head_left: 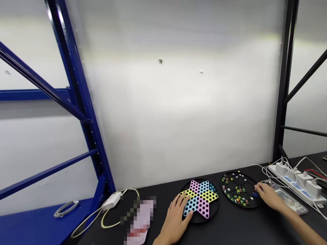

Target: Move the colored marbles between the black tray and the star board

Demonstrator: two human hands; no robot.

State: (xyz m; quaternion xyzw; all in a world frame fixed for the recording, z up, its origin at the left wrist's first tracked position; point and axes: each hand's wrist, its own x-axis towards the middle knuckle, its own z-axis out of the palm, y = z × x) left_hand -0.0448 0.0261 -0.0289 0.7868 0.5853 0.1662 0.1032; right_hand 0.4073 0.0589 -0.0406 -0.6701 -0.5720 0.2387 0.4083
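A round black Chinese checkers board (203,206) with a pink, yellow and blue star lies on the table, and blue marbles (212,188) sit at its right rim. My left hand (176,216) rests on the board's left side, fingers stretched out and lying flat. To the right is a second round black tray (252,181) with several coloured glass marbles (238,200) and white pieces (245,180). Bent over that tray's right edge, my right hand (268,194) has its fingers pinched together. A blue marble (254,194) lies just below its fingertips; what they hold is hidden.
A white power strip (298,183) with chargers and tangled cables stands at the right. A transparent flat case (291,200) lies under my right forearm. At the left are a pixelated pink item (141,219), a white adapter (112,200) with cable, and a blue rack (94,146).
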